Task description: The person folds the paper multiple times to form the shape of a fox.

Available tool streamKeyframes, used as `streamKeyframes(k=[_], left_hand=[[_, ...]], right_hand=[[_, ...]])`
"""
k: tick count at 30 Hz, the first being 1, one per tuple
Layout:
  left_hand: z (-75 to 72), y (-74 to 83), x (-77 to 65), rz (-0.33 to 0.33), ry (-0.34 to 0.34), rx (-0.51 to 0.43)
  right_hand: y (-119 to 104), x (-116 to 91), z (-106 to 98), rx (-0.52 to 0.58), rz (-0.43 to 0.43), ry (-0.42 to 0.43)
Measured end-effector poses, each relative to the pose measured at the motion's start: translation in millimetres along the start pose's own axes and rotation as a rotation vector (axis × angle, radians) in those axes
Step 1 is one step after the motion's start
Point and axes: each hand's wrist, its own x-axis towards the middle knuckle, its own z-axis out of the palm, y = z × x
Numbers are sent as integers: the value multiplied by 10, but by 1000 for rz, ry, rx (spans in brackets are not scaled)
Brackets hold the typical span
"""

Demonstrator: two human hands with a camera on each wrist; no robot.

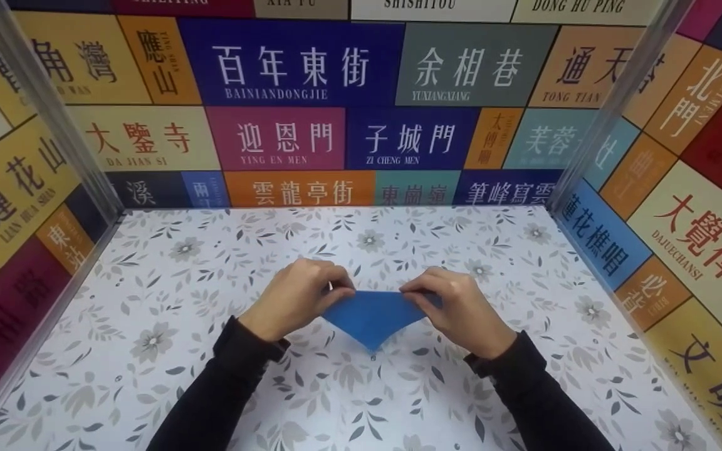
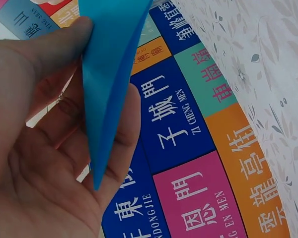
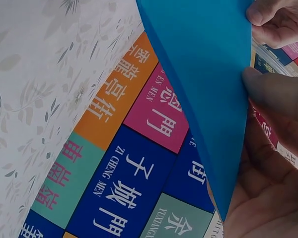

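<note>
A blue sheet of paper (image 1: 373, 316), folded into a triangle, is held up between both hands with its long edge at the top and a point hanging down. My left hand (image 1: 304, 294) pinches the top edge left of the middle. On the other side, my right hand (image 1: 458, 307) pinches the same edge between thumb and fingers. In the left wrist view, a narrow corner of the blue paper (image 2: 107, 94) lies between thumb and fingers. The right wrist view shows the thumb (image 3: 268, 89) pressing the paper's edge (image 3: 203, 84), with fingers behind it.
Beneath the hands is a white tabletop (image 1: 242, 401) printed with grey flowers and leaves. Upright panels of colourful street-name blocks (image 1: 292, 62) stand at the back, left and right. Clear edge strips (image 1: 624, 94) run along the corners.
</note>
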Motion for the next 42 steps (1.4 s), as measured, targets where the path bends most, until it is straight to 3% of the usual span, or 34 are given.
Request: streamKeyframes(k=[8, 18, 23, 31, 37, 42], left_hand=[[57, -33, -9, -73, -48, -33], [182, -88, -8, -136, -141, 0], [228, -116, -10, -137, -153, 34], [315, -127, -18, -72, -140, 42], [398, -98, -30, -31, -230, 31], [476, -104, -43, -62, -338, 65]], right_hand=[[26, -4, 8, -10, 70, -46], [82, -44, 81, -60, 138, -154], [93, -50, 118, -91, 149, -177], [105, -77, 217, -111, 175, -209], [134, -94, 262, -132, 191, -229], [153, -105, 289, -144, 202, -244]])
